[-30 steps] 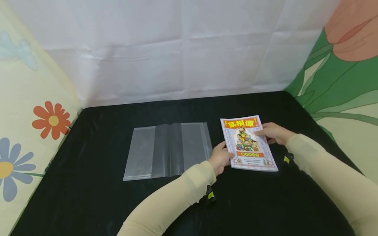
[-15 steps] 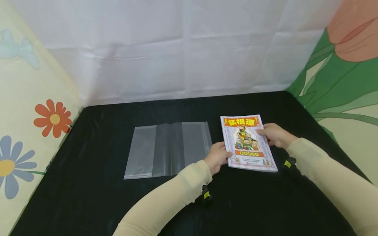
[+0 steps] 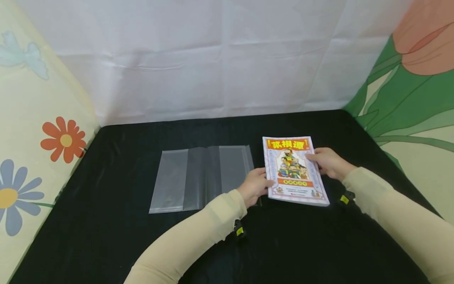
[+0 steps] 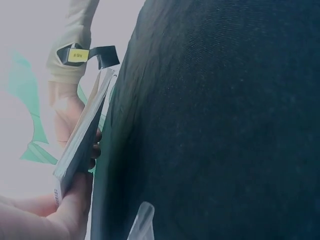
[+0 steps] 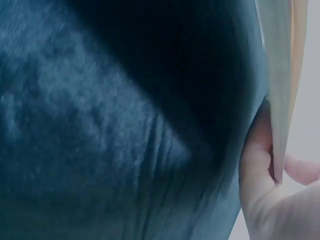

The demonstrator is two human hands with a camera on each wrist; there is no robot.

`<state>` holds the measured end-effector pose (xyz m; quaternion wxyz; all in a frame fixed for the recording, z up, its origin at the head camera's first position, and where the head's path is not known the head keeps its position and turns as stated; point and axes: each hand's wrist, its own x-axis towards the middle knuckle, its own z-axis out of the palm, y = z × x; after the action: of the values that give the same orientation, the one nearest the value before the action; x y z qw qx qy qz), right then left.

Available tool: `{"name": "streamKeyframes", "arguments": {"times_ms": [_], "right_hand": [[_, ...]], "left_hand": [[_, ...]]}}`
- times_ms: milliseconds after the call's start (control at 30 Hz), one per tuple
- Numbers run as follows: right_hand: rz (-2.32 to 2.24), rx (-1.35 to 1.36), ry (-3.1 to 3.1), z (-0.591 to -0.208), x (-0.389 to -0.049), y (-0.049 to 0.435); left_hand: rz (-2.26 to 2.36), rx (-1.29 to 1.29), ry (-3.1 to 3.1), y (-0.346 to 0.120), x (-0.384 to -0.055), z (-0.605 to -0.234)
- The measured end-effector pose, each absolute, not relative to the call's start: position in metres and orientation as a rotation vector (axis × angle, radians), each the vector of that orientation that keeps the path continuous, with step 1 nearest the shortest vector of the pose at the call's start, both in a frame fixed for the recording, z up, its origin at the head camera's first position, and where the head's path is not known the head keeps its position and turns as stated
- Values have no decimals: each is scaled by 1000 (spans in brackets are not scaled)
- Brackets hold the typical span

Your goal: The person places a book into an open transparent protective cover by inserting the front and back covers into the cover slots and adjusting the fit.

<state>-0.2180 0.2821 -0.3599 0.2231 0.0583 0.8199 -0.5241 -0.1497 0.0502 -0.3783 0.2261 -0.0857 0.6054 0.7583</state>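
A book with a colourful illustrated cover and a red-and-yellow title band is held up over the black cloth, cover facing me. My left hand grips its lower left edge, thumb on the cover and fingers underneath. On the opposite side, my right hand pinches the upper right edge the same way. The left wrist view shows the page block edge-on, raised off the cloth. In the right wrist view, thumb and fingers clasp the book's edge. A clear plastic book cover lies spread flat to the left, partly behind my left hand.
Black cloth covers the table. A white curtain hangs along the back edge. Flower-printed panels stand at the left and the right.
Both hands have shifted the book slightly left, toward the plastic cover, with its top edge a little higher in view. The plastic cover stays in place.
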Motion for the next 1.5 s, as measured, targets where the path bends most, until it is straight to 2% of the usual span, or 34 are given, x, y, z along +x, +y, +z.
{"name": "streamKeyframes", "arguments": {"times_ms": [1500], "right_hand": [[-1545,156,2313,-345,-203,236]], "left_hand": [[2062,-168,1683,-8,-148,-362]]}}
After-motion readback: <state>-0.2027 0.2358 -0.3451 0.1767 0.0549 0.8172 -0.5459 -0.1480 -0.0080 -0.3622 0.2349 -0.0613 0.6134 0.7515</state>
